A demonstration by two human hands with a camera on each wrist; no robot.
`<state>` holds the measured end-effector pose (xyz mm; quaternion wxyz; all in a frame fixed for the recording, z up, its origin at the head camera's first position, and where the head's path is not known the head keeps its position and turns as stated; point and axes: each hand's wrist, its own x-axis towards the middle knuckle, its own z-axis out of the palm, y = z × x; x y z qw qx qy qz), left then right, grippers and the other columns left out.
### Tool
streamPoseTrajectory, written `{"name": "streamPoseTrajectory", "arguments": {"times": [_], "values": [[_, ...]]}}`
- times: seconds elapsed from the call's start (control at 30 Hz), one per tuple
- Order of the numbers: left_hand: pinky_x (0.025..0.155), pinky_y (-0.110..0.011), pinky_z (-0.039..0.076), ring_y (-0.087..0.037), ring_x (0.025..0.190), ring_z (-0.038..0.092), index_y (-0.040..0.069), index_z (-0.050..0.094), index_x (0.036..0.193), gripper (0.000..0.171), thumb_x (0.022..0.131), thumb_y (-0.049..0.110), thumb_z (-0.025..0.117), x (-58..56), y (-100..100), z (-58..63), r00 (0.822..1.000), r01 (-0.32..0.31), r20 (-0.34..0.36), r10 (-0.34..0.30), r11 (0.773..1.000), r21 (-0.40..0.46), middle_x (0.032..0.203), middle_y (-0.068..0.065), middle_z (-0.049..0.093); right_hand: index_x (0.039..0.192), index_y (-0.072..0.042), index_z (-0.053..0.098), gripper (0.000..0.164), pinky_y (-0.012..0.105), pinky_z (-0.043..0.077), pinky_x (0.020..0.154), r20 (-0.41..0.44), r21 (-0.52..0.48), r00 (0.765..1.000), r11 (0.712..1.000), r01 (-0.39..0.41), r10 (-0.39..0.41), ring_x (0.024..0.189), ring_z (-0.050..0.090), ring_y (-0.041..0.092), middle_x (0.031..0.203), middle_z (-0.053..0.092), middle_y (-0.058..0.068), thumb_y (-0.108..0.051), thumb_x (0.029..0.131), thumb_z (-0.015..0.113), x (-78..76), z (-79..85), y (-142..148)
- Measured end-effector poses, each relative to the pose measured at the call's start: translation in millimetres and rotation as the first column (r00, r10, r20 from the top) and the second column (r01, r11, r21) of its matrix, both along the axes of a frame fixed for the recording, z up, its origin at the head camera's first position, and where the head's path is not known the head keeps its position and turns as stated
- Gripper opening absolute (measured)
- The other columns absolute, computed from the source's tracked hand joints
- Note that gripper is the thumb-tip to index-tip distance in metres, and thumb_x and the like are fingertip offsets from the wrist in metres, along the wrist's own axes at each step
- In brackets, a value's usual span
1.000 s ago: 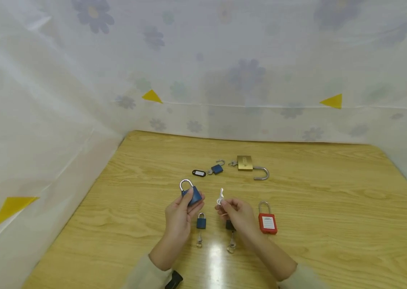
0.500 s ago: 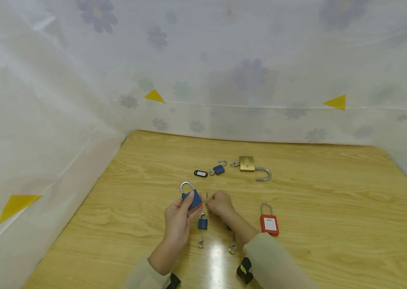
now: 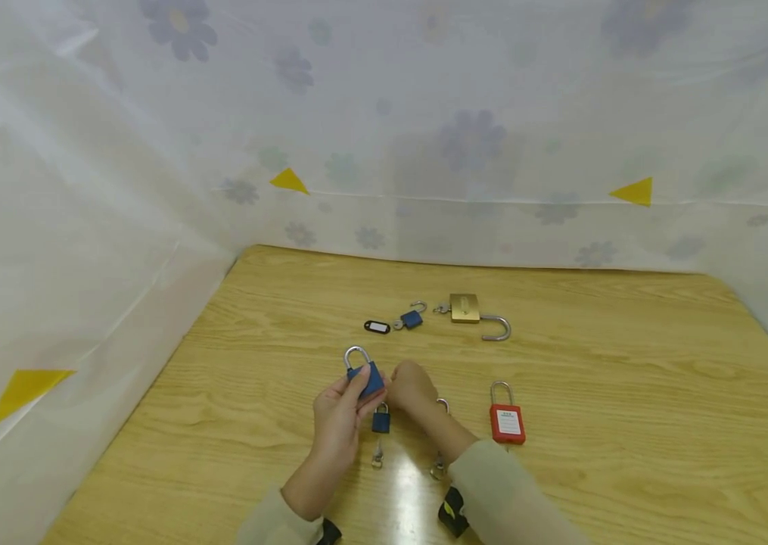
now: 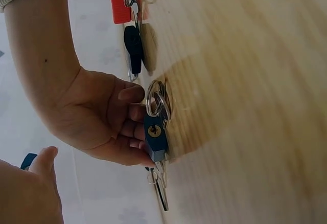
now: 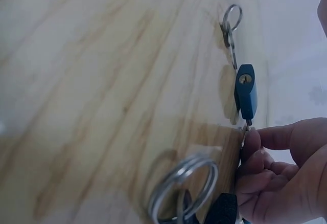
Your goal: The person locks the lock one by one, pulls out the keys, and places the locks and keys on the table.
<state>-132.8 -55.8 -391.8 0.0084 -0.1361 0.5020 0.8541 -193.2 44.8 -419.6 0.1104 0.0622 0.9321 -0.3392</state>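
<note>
My left hand (image 3: 337, 420) grips a blue padlock (image 3: 371, 381) above the table, its silver shackle pointing up. Close to the padlock's lower right edge is my right hand (image 3: 414, 390), back toward the head camera, fingers curled and pinched. The silver key it carried in the earlier frames is hidden behind the fingers, so I cannot tell whether it meets the padlock. Below the hands lies a smaller blue padlock (image 3: 380, 422) with its keys (image 3: 377, 456). In the right wrist view, the right hand (image 5: 278, 178) has its thumb and fingertips together beyond that smaller padlock (image 5: 247, 93).
At the back lie a brass padlock (image 3: 464, 309) with its shackle open, a small open blue padlock (image 3: 412, 319) and a black key tag (image 3: 377, 327). A red padlock (image 3: 508, 424) lies to the right. My right forearm partly covers a black padlock (image 4: 133, 49).
The right hand has moved left with the key to the blue padlock and turned its back to the head camera. The left hand has kept its hold, shifting slightly.
</note>
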Motion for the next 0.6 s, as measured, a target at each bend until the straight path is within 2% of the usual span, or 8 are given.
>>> {"name": "streamPoseTrajectory", "arguments": {"times": [0.07, 0.17, 0.27, 0.43, 0.6], "values": [[0.077, -0.025, 0.056, -0.013, 0.083, 0.070, -0.018, 0.049, 0.120, 0.040, 0.093, 0.012, 0.055, -0.2, 0.4, -0.2, 1.000, 0.001, 0.000, -0.001, 1.000, 0.000, 0.091, -0.012, 0.071, 0.046, -0.017, 0.032, 0.049, 0.019, 0.020, 0.038, -0.015, -0.008, 1.000, 1.000, 0.000, 0.000, 0.042, 0.029, 0.010, 0.044, 0.031, -0.006, -0.015, 0.085, 0.060, 0.6, -0.1, 1.0], [0.077, -0.025, 0.056, -0.014, 0.082, 0.070, -0.018, 0.047, 0.121, 0.043, 0.093, 0.013, 0.056, -0.3, -0.4, -0.8, 1.000, -0.002, 0.002, 0.002, 1.000, 0.005, 0.088, -0.009, 0.072, 0.045, -0.012, 0.045, 0.040, 0.017, 0.026, 0.037, -0.023, -0.070, 1.000, 0.997, -0.012, 0.010, 0.041, 0.036, 0.009, 0.043, 0.040, -0.005, -0.011, 0.082, 0.062, 1.3, -0.5, 3.7], [0.077, -0.025, 0.056, -0.014, 0.082, 0.070, -0.018, 0.048, 0.120, 0.043, 0.093, 0.014, 0.057, -0.6, -2.4, -1.2, 1.000, -0.008, 0.004, 0.008, 1.000, 0.013, 0.085, -0.006, 0.072, 0.051, -0.008, 0.056, 0.032, 0.017, 0.031, 0.038, -0.008, -0.111, 1.000, 0.994, -0.021, 0.020, 0.043, 0.041, 0.009, 0.046, 0.047, -0.003, -0.012, 0.082, 0.064, 0.5, 0.4, 7.0], [0.076, -0.025, 0.056, -0.015, 0.081, 0.070, -0.019, 0.050, 0.117, 0.041, 0.092, 0.013, 0.058, -1.4, -6.0, -0.4, 1.000, -0.022, -0.005, 0.022, 0.999, 0.034, 0.080, -0.005, 0.072, 0.054, -0.012, 0.048, 0.030, 0.018, 0.028, 0.040, -0.026, -0.038, 1.000, 0.999, 0.002, -0.003, 0.046, 0.039, 0.010, 0.051, 0.043, -0.003, -0.014, 0.079, 0.065, -4.2, 1.4, 10.4], [0.076, -0.024, 0.056, -0.015, 0.081, 0.070, -0.019, 0.047, 0.120, 0.043, 0.092, 0.012, 0.057, -2.8, -9.3, 0.1, 1.000, -0.026, 0.005, 0.026, 0.999, 0.035, 0.081, -0.005, 0.072, 0.068, -0.008, 0.056, 0.021, 0.021, 0.033, 0.045, -0.044, -0.011, 0.999, 1.000, -0.020, 0.020, 0.056, 0.046, 0.013, 0.064, 0.053, 0.001, -0.020, 0.077, 0.072, -6.4, -3.0, 9.6]]}}
